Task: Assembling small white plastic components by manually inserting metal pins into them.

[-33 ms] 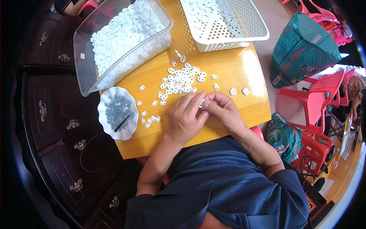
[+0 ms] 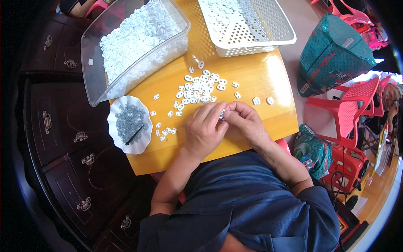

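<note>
My left hand (image 2: 206, 128) and my right hand (image 2: 248, 125) meet over the near part of the yellow table. Between their pinched fingertips is a small white two-holed plastic piece (image 2: 222, 114), mostly covered by the fingers. Just beyond my hands lies a loose pile of white two-holed oval pieces (image 2: 200, 87). Smaller white two-holed pieces (image 2: 165, 132) are scattered to the left of my left hand. At the table's left edge, a white scalloped dish (image 2: 145, 142) holds many tiny grey parts (image 2: 128, 117), too small to make out, with a thin black tool (image 2: 134, 136) on top.
A clear plastic bin (image 2: 93, 80) full of white pieces stands at the far left. A white perforated basket (image 2: 252, 49) with more flat pieces is at the far right. Right of the table (image 2: 260, 109) are a green woven bag (image 2: 331, 59) and a red plastic chair (image 2: 344, 103); dark drawers (image 2: 63, 126) line the left.
</note>
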Demonstrator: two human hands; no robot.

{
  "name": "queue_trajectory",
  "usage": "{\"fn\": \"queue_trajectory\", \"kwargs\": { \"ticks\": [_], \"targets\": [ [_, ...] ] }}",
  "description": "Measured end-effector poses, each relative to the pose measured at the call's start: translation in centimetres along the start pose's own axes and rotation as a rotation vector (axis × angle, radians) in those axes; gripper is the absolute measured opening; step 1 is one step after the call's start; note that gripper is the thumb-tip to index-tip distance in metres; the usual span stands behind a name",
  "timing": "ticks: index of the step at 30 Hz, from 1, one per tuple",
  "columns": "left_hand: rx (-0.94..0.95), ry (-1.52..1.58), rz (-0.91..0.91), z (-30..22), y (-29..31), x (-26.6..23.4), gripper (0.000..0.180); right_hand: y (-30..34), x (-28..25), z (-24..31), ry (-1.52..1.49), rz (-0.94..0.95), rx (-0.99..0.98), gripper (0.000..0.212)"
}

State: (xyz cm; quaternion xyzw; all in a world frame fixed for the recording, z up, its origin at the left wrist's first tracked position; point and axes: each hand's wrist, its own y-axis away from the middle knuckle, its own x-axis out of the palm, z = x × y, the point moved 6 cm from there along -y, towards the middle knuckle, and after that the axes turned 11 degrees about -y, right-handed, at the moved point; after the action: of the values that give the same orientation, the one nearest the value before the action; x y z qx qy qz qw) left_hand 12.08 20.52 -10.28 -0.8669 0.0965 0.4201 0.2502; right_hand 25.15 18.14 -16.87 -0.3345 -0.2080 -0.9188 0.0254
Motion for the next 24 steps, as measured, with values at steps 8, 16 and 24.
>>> {"fn": "queue_trajectory", "kwargs": {
  "ticks": [8,16,24],
  "targets": [
    [0.002,0.042,0.053,0.2,-0.1,0.2,0.04,0.3,-0.3,-0.5,-0.133,-0.029,0.171,0.02],
    [0.055,0.021,0.049,-1.1,-0.5,-0.3,0.033,0.8,-0.7,-0.1,-0.081,-0.054,0.106,0.021],
    [0.075,0.03,0.028,-1.6,-0.3,-0.6,0.034,1.7,-0.4,0.5,-0.072,-0.077,0.056,0.019]
  ]
}}
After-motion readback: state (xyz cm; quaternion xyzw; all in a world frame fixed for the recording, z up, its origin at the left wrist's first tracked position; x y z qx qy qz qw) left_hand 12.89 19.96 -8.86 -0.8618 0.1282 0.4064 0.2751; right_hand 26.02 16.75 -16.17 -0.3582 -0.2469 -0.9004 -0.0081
